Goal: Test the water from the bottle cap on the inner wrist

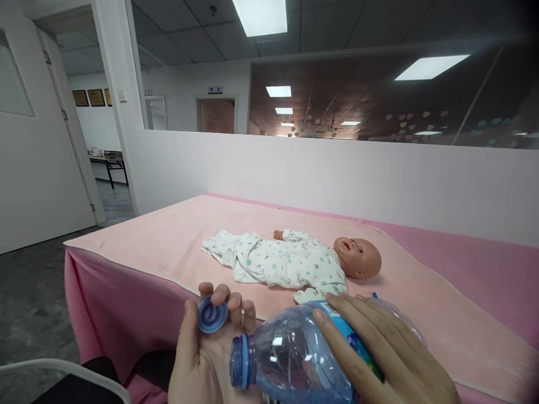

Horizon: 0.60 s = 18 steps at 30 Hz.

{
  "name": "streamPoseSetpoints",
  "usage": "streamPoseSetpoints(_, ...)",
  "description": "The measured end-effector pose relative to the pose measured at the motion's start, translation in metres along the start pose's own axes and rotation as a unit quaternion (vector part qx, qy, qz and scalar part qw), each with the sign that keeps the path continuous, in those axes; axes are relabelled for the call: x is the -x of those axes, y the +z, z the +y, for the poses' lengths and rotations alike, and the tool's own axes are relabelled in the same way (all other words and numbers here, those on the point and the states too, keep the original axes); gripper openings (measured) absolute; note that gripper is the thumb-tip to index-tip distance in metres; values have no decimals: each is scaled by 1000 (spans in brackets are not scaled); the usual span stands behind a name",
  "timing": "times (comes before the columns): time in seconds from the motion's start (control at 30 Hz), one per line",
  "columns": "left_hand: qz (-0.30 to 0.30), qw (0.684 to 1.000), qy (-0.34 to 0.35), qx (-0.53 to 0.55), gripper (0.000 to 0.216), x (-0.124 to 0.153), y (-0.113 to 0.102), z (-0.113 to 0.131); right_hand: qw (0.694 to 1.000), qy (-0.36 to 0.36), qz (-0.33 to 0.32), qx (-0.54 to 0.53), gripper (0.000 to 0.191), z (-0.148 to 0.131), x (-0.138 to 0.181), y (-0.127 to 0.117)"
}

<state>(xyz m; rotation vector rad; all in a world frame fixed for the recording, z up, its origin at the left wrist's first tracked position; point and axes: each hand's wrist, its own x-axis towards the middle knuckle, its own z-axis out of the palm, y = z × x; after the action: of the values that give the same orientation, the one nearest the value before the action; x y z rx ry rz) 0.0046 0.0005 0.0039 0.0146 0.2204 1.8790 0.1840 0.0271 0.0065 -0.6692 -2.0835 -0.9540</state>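
Bright ceiling panels (261, 15), soft warped edges

head-height view, forward and downward

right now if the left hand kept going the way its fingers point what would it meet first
Probably the pink towel on the table; the left hand, holding the blue cap, points up-right toward the doll, though depth is unclear.

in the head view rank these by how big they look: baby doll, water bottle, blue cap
1. baby doll and water bottle: they span alike in the picture; the bottle lies much nearer the camera, so I won't rank them.
2. blue cap, clearly smallest, in the left hand.
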Motion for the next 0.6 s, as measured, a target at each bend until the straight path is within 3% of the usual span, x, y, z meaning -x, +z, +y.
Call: streamPoseSetpoints(0.6, -7, 1000, 2, 12, 17, 1, -3, 0, 1000, 7, -4, -21, 34, -2, -2, 0)
